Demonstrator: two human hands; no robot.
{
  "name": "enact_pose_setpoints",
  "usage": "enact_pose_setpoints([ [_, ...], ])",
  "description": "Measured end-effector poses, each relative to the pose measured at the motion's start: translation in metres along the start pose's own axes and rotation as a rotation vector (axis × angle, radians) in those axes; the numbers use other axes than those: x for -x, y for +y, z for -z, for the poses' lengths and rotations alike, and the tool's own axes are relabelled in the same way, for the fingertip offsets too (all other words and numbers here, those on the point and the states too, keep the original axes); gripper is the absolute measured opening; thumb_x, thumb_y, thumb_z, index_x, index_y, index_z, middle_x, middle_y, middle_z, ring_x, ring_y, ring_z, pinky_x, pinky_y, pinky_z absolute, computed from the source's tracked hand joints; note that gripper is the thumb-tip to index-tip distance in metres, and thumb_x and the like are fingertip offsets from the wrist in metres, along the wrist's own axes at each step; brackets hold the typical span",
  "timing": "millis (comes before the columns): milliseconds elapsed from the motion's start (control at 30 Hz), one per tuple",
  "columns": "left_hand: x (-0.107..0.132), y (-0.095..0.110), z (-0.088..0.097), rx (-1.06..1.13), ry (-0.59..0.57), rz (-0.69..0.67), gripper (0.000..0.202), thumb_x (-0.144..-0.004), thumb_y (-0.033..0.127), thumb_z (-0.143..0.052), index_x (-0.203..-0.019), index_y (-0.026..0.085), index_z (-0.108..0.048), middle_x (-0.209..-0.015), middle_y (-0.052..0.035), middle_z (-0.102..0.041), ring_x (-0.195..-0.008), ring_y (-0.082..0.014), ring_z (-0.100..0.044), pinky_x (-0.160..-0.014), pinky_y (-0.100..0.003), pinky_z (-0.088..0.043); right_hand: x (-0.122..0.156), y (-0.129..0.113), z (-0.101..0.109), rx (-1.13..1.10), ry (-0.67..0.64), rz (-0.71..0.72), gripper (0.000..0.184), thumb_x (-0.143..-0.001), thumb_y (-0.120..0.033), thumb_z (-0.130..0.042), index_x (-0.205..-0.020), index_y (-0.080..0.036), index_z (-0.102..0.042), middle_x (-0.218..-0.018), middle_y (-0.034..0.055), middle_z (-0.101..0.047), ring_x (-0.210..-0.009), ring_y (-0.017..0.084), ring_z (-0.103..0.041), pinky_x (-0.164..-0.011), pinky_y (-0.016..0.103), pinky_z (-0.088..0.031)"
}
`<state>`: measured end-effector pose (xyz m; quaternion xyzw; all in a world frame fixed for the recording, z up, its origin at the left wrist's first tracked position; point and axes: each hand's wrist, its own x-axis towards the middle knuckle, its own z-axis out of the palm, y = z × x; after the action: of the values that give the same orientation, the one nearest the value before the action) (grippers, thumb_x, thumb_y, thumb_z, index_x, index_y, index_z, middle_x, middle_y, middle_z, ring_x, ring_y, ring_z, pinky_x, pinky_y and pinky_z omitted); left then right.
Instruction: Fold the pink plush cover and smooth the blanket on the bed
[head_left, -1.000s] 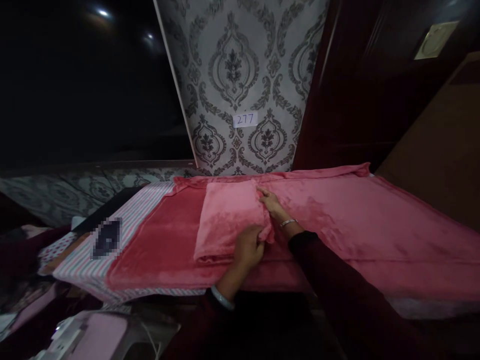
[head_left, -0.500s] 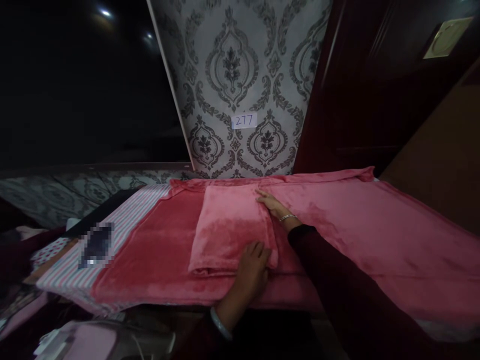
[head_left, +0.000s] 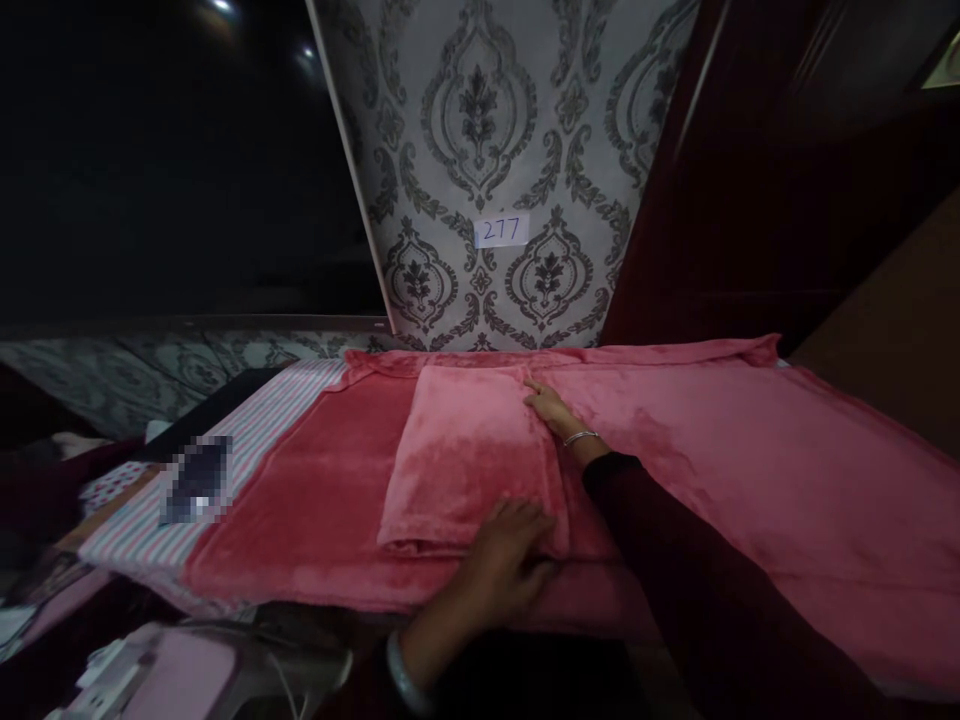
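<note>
A folded pink plush blanket (head_left: 465,450) lies as a flat, roughly rectangular bundle on a larger spread of pink plush fabric (head_left: 712,450). Whether the two are one piece I cannot tell. My left hand (head_left: 510,560) rests on the bundle's near right corner, its fingers laid over the top and the thumb apart. At the far right corner, my right hand (head_left: 549,408) touches the bundle's edge with outstretched fingers.
Left of the pink fabric, a striped cloth (head_left: 292,400) covers the table under a pixelated dark object (head_left: 199,480). A large black screen (head_left: 172,170) and patterned wall (head_left: 480,130) stand behind. Several items, including a pinkish case (head_left: 187,675), sit low at the front left.
My left hand has shifted slightly toward me and right, its thumb now spread from the fingers. My right hand stays at the far right corner. The view has tilted a little.
</note>
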<state>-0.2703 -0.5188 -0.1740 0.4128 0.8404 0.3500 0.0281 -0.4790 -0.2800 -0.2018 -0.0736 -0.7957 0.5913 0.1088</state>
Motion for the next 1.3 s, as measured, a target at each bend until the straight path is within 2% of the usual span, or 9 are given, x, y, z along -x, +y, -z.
enact_pose_setpoints([
  [100,-0.011,-0.024,0.049,0.179,0.035,0.037,0.046,-0.094,0.037,-0.061,-0.138,0.026,-0.069,-0.142,-0.0095,-0.070,-0.131,-0.0252,-0.065,-0.115,-0.043,-0.049,-0.005,-0.002,0.007,-0.050,-0.033,-0.010,0.084,-0.076,-0.017,-0.058,-0.159,-0.022,-0.048,-0.158,0.0086,-0.054,-0.130,0.023,-0.064,-0.111,0.041,-0.052],
  [267,-0.080,-0.110,0.124,0.243,0.375,0.250,0.048,-0.083,0.051,-0.073,-0.121,0.021,-0.075,-0.137,-0.0141,-0.072,-0.133,-0.0320,-0.063,-0.115,-0.046,-0.047,-0.018,-0.010,0.011,-0.137,-0.075,-0.002,0.080,-0.083,-0.023,-0.062,-0.161,-0.015,-0.045,-0.164,0.0133,-0.046,-0.143,0.025,-0.055,-0.118,0.040,-0.045],
  [367,-0.128,-0.150,0.143,0.056,0.303,0.426,0.053,-0.083,0.051,-0.073,-0.124,0.018,-0.069,-0.151,-0.0196,-0.060,-0.149,-0.0345,-0.046,-0.122,-0.046,-0.038,-0.029,-0.013,0.009,-0.101,-0.057,0.007,0.077,-0.085,-0.027,-0.065,-0.159,-0.011,-0.048,-0.160,0.0161,-0.051,-0.142,0.026,-0.055,-0.119,0.040,-0.044],
  [533,-0.172,-0.175,0.138,-0.209,0.133,0.528,0.053,-0.092,0.046,-0.063,-0.133,0.014,-0.062,-0.160,-0.0259,-0.047,-0.156,-0.0365,-0.035,-0.126,-0.054,-0.026,-0.049,-0.008,0.003,0.097,0.024,0.044,0.064,-0.088,-0.027,-0.061,-0.152,-0.021,-0.058,-0.143,0.0088,-0.067,-0.130,0.026,-0.064,-0.114,0.043,-0.049],
  [667,-0.170,-0.181,0.117,-0.405,0.067,0.520,0.062,-0.101,0.048,-0.050,-0.154,0.015,-0.047,-0.171,-0.0242,-0.029,-0.163,-0.0366,-0.017,-0.128,-0.064,-0.011,-0.051,0.010,-0.005,0.211,0.122,0.014,0.049,-0.088,-0.020,-0.060,-0.135,-0.021,-0.073,-0.132,0.0118,-0.073,-0.133,0.030,-0.061,-0.119,0.046,-0.042],
  [767,-0.161,-0.184,0.105,-0.565,0.032,0.507,0.068,-0.105,0.051,-0.037,-0.162,0.013,-0.037,-0.173,-0.0232,-0.026,-0.163,-0.0357,-0.013,-0.128,-0.065,-0.014,-0.041,0.018,-0.009,0.314,0.193,-0.011,0.047,-0.093,-0.020,-0.055,-0.138,-0.018,-0.071,-0.135,0.0189,-0.070,-0.136,0.035,-0.057,-0.120,0.049,-0.038],
  [1000,-0.158,-0.178,0.104,-0.693,-0.025,0.516,0.071,-0.107,0.052,-0.028,-0.164,0.011,-0.032,-0.173,-0.0201,-0.026,-0.163,-0.0333,-0.016,-0.128,-0.059,-0.024,-0.024,-0.023,-0.006,0.738,0.109,-0.066,0.050,-0.101,-0.017,-0.041,-0.146,-0.014,-0.063,-0.139,0.0189,-0.067,-0.131,0.028,-0.062,-0.111,0.037,-0.046],
  [1167,-0.158,-0.178,0.104,-0.733,-0.021,0.511,0.071,-0.107,0.052,-0.025,-0.165,0.010,-0.031,-0.174,-0.0196,-0.025,-0.163,-0.0327,-0.017,-0.128,-0.058,-0.025,-0.008,-0.052,-0.015,0.927,0.110,0.045,0.062,-0.101,-0.023,-0.042,-0.162,-0.008,-0.041,-0.168,0.0238,-0.035,-0.152,0.035,-0.038,-0.119,0.049,-0.038],
  [1300,-0.159,-0.183,0.100,-0.718,-0.013,0.511,0.073,-0.107,0.054,-0.025,-0.165,0.011,-0.030,-0.174,-0.0199,-0.025,-0.163,-0.0335,-0.017,-0.128,-0.059,-0.024,0.019,-0.039,-0.031,1.056,-0.017,0.156,0.071,-0.107,-0.045,-0.034,-0.166,-0.006,-0.028,-0.173,0.0226,-0.023,-0.161,0.033,-0.019,-0.126,0.059,-0.024],
])
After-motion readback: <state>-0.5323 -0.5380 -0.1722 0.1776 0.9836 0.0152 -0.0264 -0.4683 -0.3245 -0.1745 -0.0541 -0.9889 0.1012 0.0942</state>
